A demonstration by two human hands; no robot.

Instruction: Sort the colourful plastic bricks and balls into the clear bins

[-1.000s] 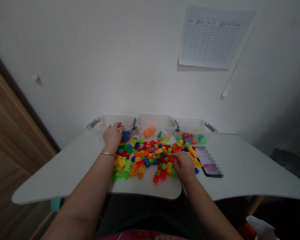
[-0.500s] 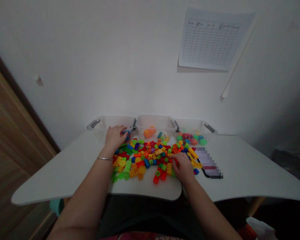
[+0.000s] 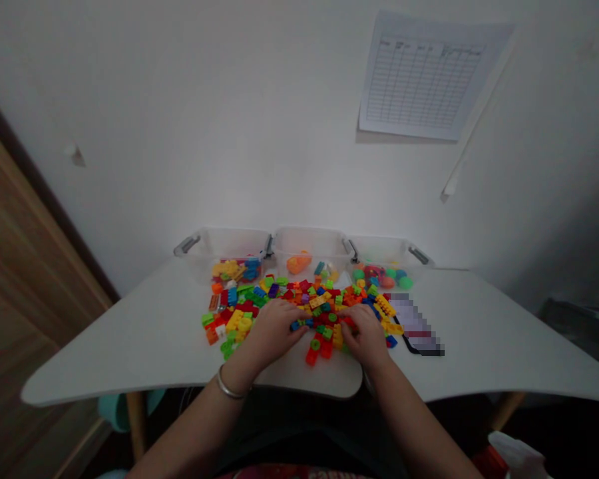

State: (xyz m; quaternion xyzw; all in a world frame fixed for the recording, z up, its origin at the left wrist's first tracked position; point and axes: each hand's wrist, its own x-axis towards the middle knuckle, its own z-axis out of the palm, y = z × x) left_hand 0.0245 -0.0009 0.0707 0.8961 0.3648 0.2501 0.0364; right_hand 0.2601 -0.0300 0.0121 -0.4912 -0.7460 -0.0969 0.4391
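My left hand [image 3: 278,327], with a bracelet on the wrist, reaches over the near middle of a pile of colourful toy building bricks [image 3: 321,301]. Its thumb and fingers are apart around a blue brick [image 3: 302,324] that still lies among the others. To its right, my right hand [image 3: 365,332] rests at the pile's near right side, fingers curled and pinching a red brick [image 3: 348,320]. Its fingertips partly hide that brick. Round yellow-green pieces and red bricks [image 3: 311,356] lie near the table's front edge.
Three clear bins stand along the wall: the left bin [image 3: 234,238] holds yellow and blue pieces, the middle bin [image 3: 312,238] an orange piece and small ones, the right bin [image 3: 384,246] coloured balls. A phone [image 3: 416,326] lies right of the pile on the white table [image 3: 489,332].
My left hand has come back from the left bin to the middle of the pile, uncovering yellow pieces in that bin. My right hand has barely moved.
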